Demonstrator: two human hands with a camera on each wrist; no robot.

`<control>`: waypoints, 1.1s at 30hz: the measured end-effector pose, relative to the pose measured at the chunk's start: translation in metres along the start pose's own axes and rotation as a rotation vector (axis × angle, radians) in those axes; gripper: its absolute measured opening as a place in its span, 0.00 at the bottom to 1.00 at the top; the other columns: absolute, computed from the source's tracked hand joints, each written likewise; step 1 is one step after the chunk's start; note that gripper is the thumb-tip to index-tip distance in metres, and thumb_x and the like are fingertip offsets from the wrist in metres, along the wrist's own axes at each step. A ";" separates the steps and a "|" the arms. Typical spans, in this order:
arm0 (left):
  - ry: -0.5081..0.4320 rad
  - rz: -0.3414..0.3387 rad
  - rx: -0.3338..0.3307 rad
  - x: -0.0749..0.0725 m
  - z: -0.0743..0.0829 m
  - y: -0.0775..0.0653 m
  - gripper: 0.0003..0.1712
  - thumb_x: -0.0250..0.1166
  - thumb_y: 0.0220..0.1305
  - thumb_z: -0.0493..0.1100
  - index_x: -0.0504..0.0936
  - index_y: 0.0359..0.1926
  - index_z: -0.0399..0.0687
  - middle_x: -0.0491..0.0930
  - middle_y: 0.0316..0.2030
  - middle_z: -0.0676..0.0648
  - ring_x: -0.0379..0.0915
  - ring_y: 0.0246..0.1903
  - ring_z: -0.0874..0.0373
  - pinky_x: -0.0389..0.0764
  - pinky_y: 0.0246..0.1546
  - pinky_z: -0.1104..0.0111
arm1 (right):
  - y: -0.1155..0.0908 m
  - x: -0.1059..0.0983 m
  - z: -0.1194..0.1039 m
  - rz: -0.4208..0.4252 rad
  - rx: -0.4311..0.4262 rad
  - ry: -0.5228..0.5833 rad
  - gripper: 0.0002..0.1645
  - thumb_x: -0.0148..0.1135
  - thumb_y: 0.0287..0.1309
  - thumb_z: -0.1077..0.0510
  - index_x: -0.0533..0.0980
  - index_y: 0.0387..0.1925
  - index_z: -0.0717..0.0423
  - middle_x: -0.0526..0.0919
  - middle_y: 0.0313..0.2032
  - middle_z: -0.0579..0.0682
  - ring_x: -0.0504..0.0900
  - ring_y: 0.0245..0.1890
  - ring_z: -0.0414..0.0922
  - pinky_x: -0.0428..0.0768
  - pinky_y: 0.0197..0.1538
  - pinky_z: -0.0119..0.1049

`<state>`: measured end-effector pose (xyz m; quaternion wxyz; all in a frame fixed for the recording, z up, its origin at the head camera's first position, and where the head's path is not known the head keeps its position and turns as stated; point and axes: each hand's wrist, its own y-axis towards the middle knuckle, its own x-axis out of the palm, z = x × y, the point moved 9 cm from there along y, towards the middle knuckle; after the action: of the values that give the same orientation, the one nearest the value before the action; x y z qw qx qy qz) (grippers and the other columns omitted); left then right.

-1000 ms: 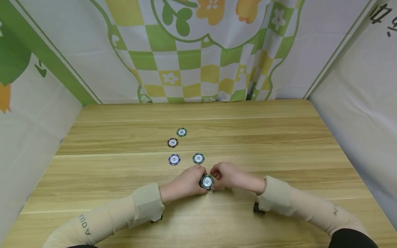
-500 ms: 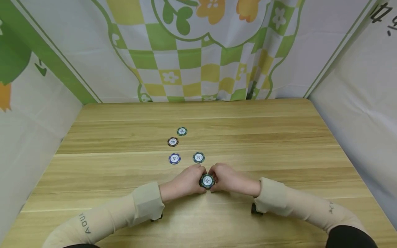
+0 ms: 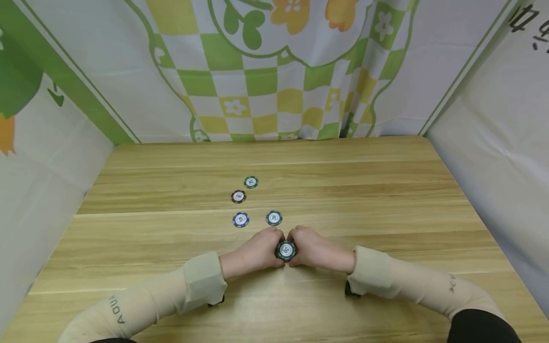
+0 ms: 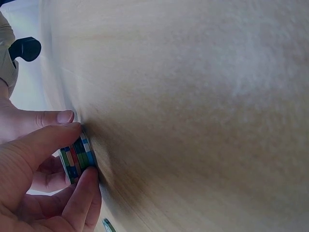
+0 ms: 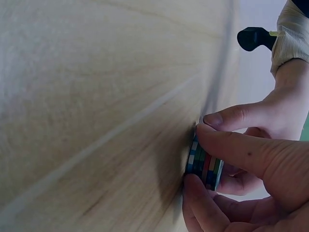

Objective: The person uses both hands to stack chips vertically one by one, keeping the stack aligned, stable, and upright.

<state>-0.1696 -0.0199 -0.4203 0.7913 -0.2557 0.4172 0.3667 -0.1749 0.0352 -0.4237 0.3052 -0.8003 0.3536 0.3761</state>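
Note:
A short stack of poker chips stands on the table near its middle, a green-edged chip marked 20 on top. My left hand grips the stack from the left, thumb at the near side and fingers at the far side. From the right my right hand holds the same stack in a matching way. The wrist views show the layered rims of the chip stack in several colours, between the thumbs and fingers of both hands. Just beyond the hands lies a single green chip marked 20.
Left of that green chip lies a blue chip marked 10. Farther back are a dark chip marked 100 and another green chip. The wooden table meets a checkered curtain at its back edge.
My right hand has moved left to the stack, and its fingers have closed around the right side. The left hand has stayed on the stack. The loose chips have not moved.

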 end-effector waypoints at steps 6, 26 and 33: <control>-0.006 0.004 0.001 -0.001 0.001 0.000 0.18 0.73 0.38 0.39 0.75 0.30 0.40 0.71 0.28 0.49 0.67 0.28 0.60 0.72 0.30 0.70 | -0.001 -0.001 -0.002 0.015 -0.025 0.006 0.18 0.74 0.32 0.64 0.73 0.27 0.60 0.72 0.26 0.47 0.69 0.27 0.40 0.72 0.32 0.32; -0.005 0.022 0.032 -0.003 0.004 0.002 0.16 0.72 0.36 0.37 0.74 0.27 0.39 0.70 0.25 0.48 0.66 0.25 0.59 0.71 0.27 0.69 | -0.005 -0.004 -0.009 0.078 -0.120 -0.029 0.16 0.72 0.32 0.64 0.74 0.26 0.61 0.73 0.26 0.48 0.70 0.26 0.40 0.71 0.29 0.30; 0.015 -0.056 -0.015 -0.002 0.002 0.004 0.19 0.75 0.36 0.39 0.76 0.30 0.39 0.72 0.27 0.49 0.67 0.28 0.58 0.72 0.31 0.68 | -0.005 -0.004 -0.008 0.074 -0.111 -0.034 0.16 0.73 0.33 0.63 0.74 0.27 0.60 0.73 0.26 0.47 0.69 0.26 0.39 0.71 0.30 0.30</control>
<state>-0.1725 -0.0168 -0.4184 0.7963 -0.2759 0.4128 0.3455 -0.1696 0.0334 -0.4147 0.2521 -0.7958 0.3565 0.4195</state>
